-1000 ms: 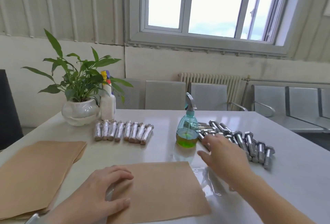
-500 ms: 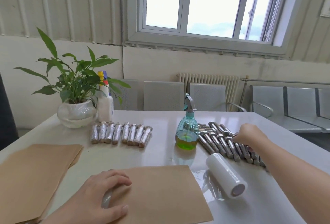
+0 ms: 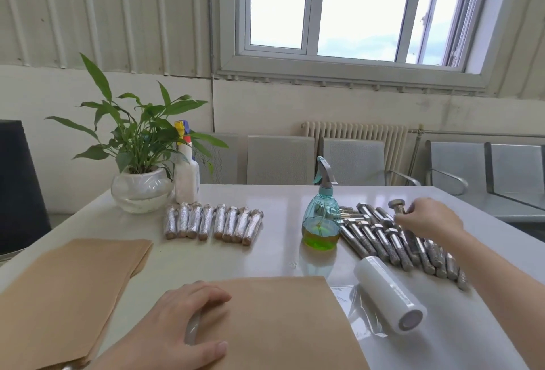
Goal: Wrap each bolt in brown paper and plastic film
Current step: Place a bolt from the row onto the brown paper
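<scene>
Glossy white desk (image 3: 277, 201): matte brown paper sheet (image 3: 283, 322) at 6 o'clock, threaded steel hex bolts (image 3: 392, 240) piled at 3 o'clock, film roll (image 3: 389, 294) between them. Left hand (image 3: 188, 322) lies flat, fingers spread, on the sheet's edge. Right hand (image 3: 430, 219) reaches over the pile, fingers closed on one bolt (image 3: 398, 207), head raised.

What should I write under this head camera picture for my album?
Right hand lifts a bolt from the bolt pile while left hand holds brown paper flat.

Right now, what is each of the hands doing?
Left hand: open, flat on the brown paper sheet, pinning it.
Right hand: closed on one bolt at the pile.
</scene>
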